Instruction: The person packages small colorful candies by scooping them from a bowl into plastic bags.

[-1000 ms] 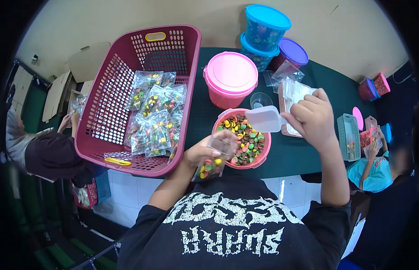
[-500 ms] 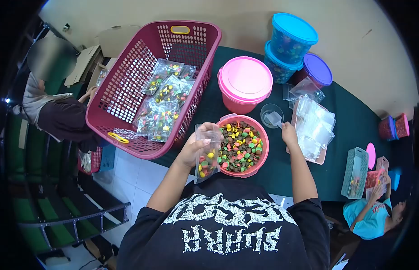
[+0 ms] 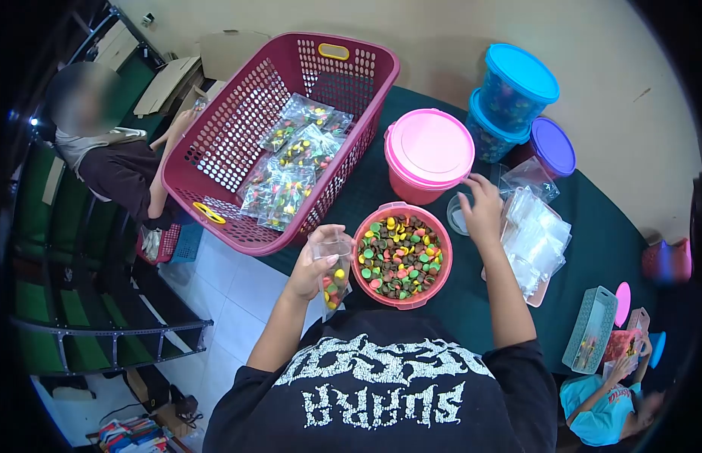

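My left hand (image 3: 312,264) grips an upright clear plastic bag (image 3: 334,281) by its upper part, with yellow, red and green candies in the lower half. Just right of it sits a pink tub (image 3: 356,273) filled with brown, yellow, green and pink candies (image 3: 402,257). My right hand (image 3: 484,210) is over the table beside a small clear cup (image 3: 458,214), fingers apart and pointing toward the lidded pink bucket (image 3: 430,147). Nothing shows in its fingers. A pale scoop part seems to lie in the cup, largely hidden by the hand.
A maroon basket (image 3: 279,243) holds several filled bags (image 3: 294,162). Empty clear bags (image 3: 534,234) lie on a tray at right. Blue-lidded tubs (image 3: 517,83) and a purple-lidded tub (image 3: 553,146) stand behind. One person (image 3: 113,170) is at left, another (image 3: 600,408) at far right.
My right hand has let go of the scoop at the cup and moved up toward the lidded bucket. My left hand still holds the bag, slightly lower and further left. The view has shifted.
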`<state>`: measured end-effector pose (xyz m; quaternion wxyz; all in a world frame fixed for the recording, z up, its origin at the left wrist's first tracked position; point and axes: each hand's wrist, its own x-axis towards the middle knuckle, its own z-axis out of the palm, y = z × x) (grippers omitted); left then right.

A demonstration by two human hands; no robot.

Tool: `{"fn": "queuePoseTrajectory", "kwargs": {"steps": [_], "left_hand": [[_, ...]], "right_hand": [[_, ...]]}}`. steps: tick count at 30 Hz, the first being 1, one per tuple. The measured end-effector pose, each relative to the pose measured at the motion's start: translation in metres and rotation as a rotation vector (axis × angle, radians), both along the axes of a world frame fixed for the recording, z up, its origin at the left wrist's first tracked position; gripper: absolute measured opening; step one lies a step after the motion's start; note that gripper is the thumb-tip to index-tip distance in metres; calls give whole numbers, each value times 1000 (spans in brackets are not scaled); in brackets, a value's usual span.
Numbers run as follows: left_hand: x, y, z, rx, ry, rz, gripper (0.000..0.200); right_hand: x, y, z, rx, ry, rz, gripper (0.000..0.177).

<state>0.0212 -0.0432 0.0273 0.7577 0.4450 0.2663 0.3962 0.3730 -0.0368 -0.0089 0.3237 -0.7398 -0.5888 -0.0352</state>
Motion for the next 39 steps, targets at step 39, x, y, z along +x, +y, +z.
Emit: {"fn": "queuePoseTrajectory", "kwargs": {"steps": [39], "left_hand": [[-7, 35, 13, 220, 88, -195, 58]], "right_hand": [[-128, -127, 18, -272, -108, 792, 17]]}}
